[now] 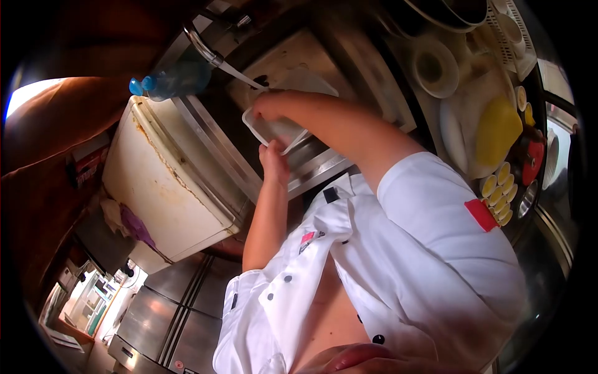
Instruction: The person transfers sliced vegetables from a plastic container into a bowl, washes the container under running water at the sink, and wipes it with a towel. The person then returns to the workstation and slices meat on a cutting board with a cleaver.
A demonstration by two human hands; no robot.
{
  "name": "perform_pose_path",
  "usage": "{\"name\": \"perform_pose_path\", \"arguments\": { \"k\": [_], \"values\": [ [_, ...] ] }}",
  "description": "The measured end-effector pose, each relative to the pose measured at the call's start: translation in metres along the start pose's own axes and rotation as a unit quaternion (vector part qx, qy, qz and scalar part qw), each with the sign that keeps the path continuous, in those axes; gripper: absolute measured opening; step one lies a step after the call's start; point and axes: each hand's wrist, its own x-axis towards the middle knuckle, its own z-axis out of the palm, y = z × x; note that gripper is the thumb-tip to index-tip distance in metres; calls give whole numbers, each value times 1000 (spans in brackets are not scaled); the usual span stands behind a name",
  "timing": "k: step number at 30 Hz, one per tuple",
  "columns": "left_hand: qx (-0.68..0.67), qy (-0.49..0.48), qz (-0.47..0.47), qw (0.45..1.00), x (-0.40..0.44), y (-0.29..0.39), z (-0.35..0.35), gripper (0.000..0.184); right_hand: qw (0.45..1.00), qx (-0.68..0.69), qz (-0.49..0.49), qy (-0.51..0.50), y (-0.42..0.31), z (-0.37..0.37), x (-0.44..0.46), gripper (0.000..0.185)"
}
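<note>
A whitish, translucent plastic container (pixel 321 84) is held tilted in the metal sink (pixel 293 56). My left hand (pixel 274 161) grips its near rim, fingers closed on the edge. My right hand (pixel 269 105) is curled at the container's left side, partly inside it. Its fingertips are hidden, so whatever they hold does not show. Water (pixel 240 75) runs from the metal faucet (pixel 204 47) down beside my right hand.
Blue-capped bottles (pixel 177 81) stand left of the sink by a rusty white appliance (pixel 168 174). On the right counter are a round bowl (pixel 435 67), a yellow item (pixel 498 131) and several small yellow cups (pixel 498 190). Steel cabinets (pixel 149 318) stand at lower left.
</note>
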Motion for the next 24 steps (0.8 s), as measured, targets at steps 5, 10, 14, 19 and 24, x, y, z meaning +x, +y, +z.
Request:
{"name": "perform_pose_path", "arguments": {
  "k": [5,10,14,19,24],
  "values": [
    [29,44,63,997,-14,2,-15,28,930,362,60,9,104,32,17,35],
    [18,76,77,994,-6,9,-17,27,992,44,37,115,94,37,18,35],
    [23,118,104,987,16,17,-12,20,938,272,174,127,88,55,-4,31],
    [81,110,185,973,36,15,-1,33,980,16,189,-56,58,46,-43,33],
    [115,87,199,969,68,7,1,41,993,57,73,76,9,56,-59,41]
  ]
}}
